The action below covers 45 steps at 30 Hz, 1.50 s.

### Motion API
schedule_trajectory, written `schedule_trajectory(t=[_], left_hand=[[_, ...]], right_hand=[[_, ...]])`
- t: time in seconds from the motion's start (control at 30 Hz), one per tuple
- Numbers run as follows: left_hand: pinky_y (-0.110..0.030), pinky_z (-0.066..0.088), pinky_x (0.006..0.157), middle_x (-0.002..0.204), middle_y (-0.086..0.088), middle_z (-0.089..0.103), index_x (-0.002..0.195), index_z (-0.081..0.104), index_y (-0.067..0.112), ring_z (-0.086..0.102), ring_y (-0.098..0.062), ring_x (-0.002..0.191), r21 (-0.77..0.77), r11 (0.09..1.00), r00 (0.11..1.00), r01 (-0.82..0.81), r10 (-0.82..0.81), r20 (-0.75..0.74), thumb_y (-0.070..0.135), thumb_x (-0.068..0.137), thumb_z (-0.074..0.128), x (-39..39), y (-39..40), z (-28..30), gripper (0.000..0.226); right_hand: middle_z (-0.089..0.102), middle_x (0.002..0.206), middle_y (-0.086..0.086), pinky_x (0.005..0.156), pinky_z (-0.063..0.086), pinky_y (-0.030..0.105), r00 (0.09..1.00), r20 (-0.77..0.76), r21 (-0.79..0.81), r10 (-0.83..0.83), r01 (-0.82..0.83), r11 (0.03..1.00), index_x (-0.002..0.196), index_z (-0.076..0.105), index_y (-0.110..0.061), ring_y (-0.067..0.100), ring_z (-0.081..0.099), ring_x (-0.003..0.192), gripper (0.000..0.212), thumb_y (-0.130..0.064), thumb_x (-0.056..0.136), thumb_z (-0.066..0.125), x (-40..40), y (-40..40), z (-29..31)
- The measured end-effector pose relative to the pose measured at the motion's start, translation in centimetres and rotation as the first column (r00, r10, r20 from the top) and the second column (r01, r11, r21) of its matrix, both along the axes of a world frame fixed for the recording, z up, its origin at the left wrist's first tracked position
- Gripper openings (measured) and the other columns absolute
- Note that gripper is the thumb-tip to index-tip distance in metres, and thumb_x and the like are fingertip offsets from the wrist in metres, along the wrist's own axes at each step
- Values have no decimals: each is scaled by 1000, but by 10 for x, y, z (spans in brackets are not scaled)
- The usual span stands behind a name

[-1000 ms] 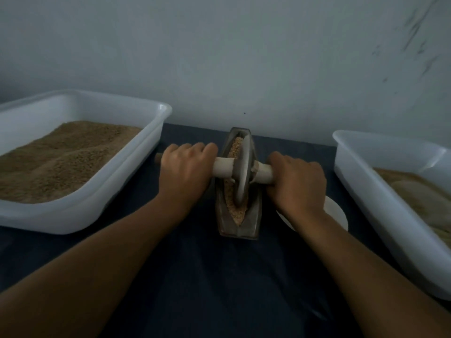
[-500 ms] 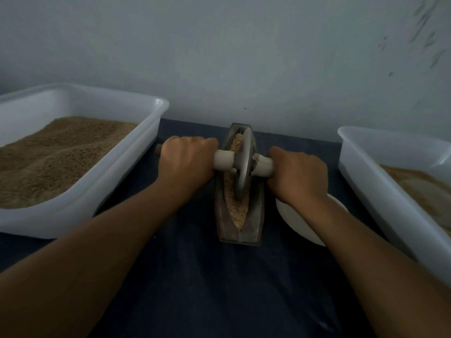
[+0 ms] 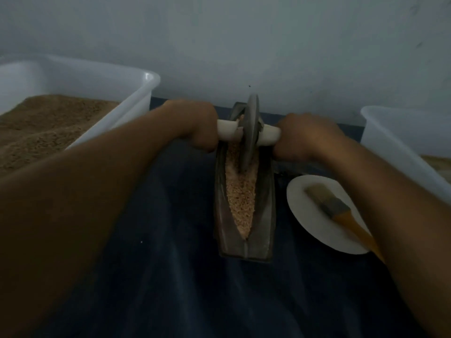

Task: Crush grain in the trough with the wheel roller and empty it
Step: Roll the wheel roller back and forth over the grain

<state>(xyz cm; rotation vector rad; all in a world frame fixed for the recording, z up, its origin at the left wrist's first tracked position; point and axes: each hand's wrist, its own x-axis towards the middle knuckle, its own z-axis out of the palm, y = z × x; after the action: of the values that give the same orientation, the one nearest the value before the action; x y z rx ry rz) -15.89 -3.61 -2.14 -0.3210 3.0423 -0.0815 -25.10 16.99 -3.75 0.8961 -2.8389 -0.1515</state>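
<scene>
A dark boat-shaped metal trough (image 3: 264,211) stands lengthwise on the dark cloth, filled with tan crushed grain (image 3: 240,198). The wheel roller (image 3: 249,132), a grey metal disc on a pale wooden axle, sits in the far end of the trough. My left hand (image 3: 195,125) grips the left end of the axle. My right hand (image 3: 305,137) grips the right end. Both fists are curled round the handle.
A large white tub (image 3: 136,101) with brown grain stands at the left. Another white tub (image 3: 400,142) is at the right. A white plate (image 3: 307,215) holding a brush (image 3: 334,208) with an orange handle lies right of the trough. The wall is just behind.
Both hands have pushed the wheel roller away from me, from the middle of the trough to its far end. The plate and brush have come into view.
</scene>
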Motion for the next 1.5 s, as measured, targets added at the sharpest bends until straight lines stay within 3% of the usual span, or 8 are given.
schedule_trajectory(t=[0.1, 0.23, 0.3, 0.4, 0.6, 0.77, 1.17, 1.5], left_hand=[[-28, 38, 49, 67, -4, 54, 65, 52, 16, 54, -18, 57, -4, 1000, 998, 8, -7, 59, 24, 73, 79, -7, 3, 3, 29], [-31, 45, 56, 67, -3, 54, 66, 52, 14, 54, -20, 59, 28, 1000, 1000, -2, 1, 17, 27, 72, 78, -5, 1, 1, 30], [-35, 48, 65, 76, 0, 55, 82, 57, 18, 56, -23, 69, 5, 1000, 996, -19, 19, -88, 39, 74, 75, 1, 0, -3, 28], [-34, 37, 59, 80, 0, 54, 101, 66, 23, 50, -23, 69, -124, 991, 961, -53, 17, -276, 42, 79, 70, 13, 5, -16, 30], [-33, 31, 59, 77, -3, 62, 89, 61, 22, 59, -25, 66, -268, 962, 801, -59, -115, -587, 30, 88, 66, 53, 24, -40, 10], [-33, 27, 60, 68, -4, 58, 77, 52, 18, 41, -19, 58, -219, 975, 680, -31, -140, -720, 20, 79, 70, 78, 31, -51, 19], [-36, 29, 65, 74, -2, 54, 84, 50, 19, 49, -23, 66, -213, 976, 592, -43, -147, -792, 21, 83, 64, 102, 39, -61, 15], [-33, 31, 63, 72, 0, 58, 80, 50, 22, 52, -20, 64, -245, 968, 732, -50, -132, -669, 30, 82, 70, 79, 31, -49, 22]], right_hand=[[61, 76, -3, 54, 40, 26, 994, 111, 20, -12, 10, 1000, 88, 67, -23, 16, 58, 64, 33, -51, 72, 71, -11, -6, 6], [60, 78, -4, 55, 41, 27, 995, 100, 14, 10, -12, 1000, 90, 67, -24, 15, 57, 65, 36, -54, 71, 68, -14, -6, 5], [58, 74, -5, 51, 34, 24, 999, 30, 1, 31, -31, 1000, 88, 67, -26, 13, 53, 61, 32, -55, 75, 67, -8, -2, 3], [49, 66, -10, 48, 25, 22, 992, -120, -108, 23, -37, 993, 81, 63, -30, 10, 41, 53, 19, -47, 77, 68, 12, 7, -9], [39, 59, -8, 52, 12, 30, 921, -386, -282, -55, -60, 957, 79, 54, -25, 21, 36, 52, 19, -34, 80, 71, 55, 20, -34], [44, 61, -8, 61, 23, 33, 889, -454, -353, -62, -116, 928, 74, 47, -26, 19, 38, 53, 24, -23, 78, 70, 78, 25, -39], [57, 82, -5, 73, 24, 34, 887, -461, -406, -38, -173, 898, 94, 56, -27, 20, 51, 76, 12, -27, 88, 66, 114, 40, -37], [39, 59, -12, 57, 22, 31, 910, -411, -302, -55, -79, 950, 76, 45, -29, 15, 34, 50, 24, -31, 80, 69, 80, 30, -38]])
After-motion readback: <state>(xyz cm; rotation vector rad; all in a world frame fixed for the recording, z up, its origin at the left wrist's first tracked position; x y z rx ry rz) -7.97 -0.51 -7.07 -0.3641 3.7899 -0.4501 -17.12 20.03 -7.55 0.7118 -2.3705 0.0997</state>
